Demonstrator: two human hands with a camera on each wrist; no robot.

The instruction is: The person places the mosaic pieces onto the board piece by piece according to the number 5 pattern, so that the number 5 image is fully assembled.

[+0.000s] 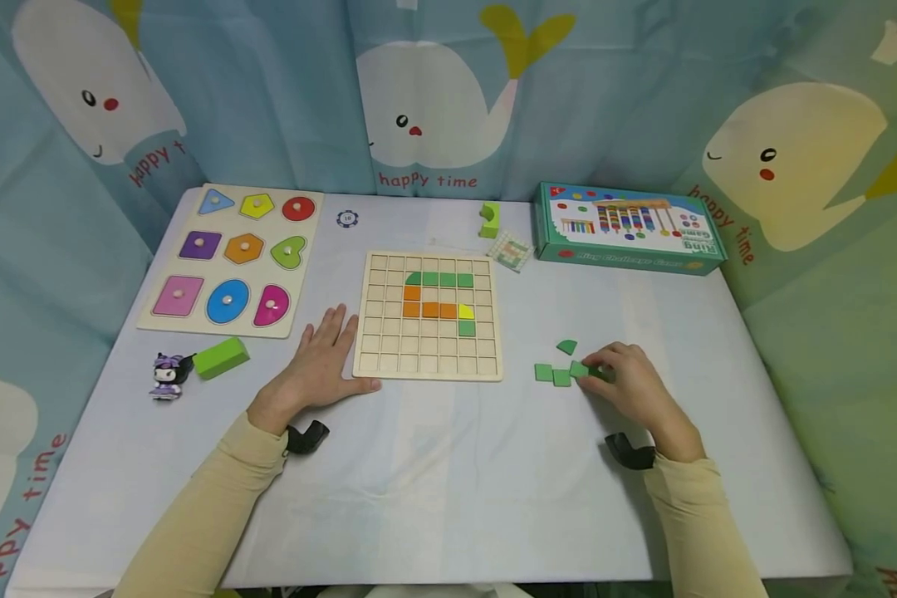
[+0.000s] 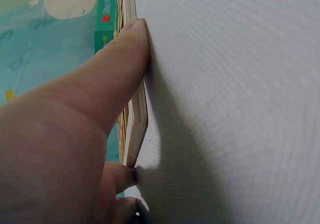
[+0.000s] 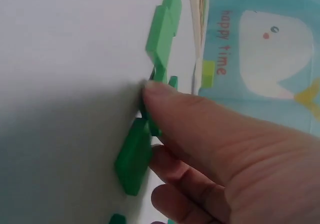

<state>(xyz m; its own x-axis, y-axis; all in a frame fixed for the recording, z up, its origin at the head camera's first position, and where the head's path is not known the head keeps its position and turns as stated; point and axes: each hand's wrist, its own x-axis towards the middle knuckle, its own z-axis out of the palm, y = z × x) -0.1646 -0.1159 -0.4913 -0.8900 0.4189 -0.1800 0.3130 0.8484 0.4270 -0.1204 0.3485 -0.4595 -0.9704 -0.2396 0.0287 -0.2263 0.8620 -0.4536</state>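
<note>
Green tiles right of a wooden board.
Left hand splayed at its near left corner; right hand touching one tile, whether pinching I cannot tell.

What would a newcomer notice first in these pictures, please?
Probably the wooden grid board at the centre of the head view, with its green, orange and yellow tiles. Next, perhaps, the colourful shape puzzle on the left and the large whales on the curtain behind.

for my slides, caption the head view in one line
Left hand at a partly filled grid board, right hand touching loose green tiles.
</note>
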